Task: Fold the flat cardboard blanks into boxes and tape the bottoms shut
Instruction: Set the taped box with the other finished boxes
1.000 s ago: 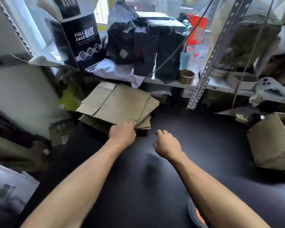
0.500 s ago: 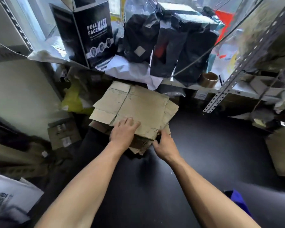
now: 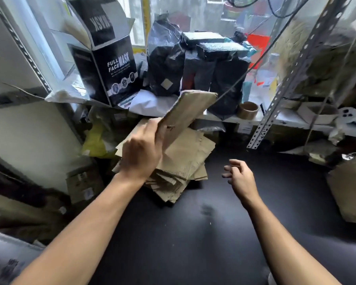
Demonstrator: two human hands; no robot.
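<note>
Black floor takes up most of the view, my two bare forearms reaching out over it. Metal shelf runs across the far side, slotted upright leaning down in front of it. On the shelf: black box printed FULL FACE MASK, flaps open, at the left; black bags packed beside it in the middle; brown tape roll to their right. A folded cardboard box sits at the right edge, partly cut off.

Stack of flat cardboard blanks lies on the floor below the shelf, edges fanned out, messy. My left hand grips one blank by its near lower edge, fingers wrapped round it, thumb side hidden. That blank is lifted clear, tilted up steeply, its top end in front of the bags. Motion blur on it.

My right hand hangs over the floor, right of the stack, touching nothing, fingers loosely curled. Hands well apart.
</note>
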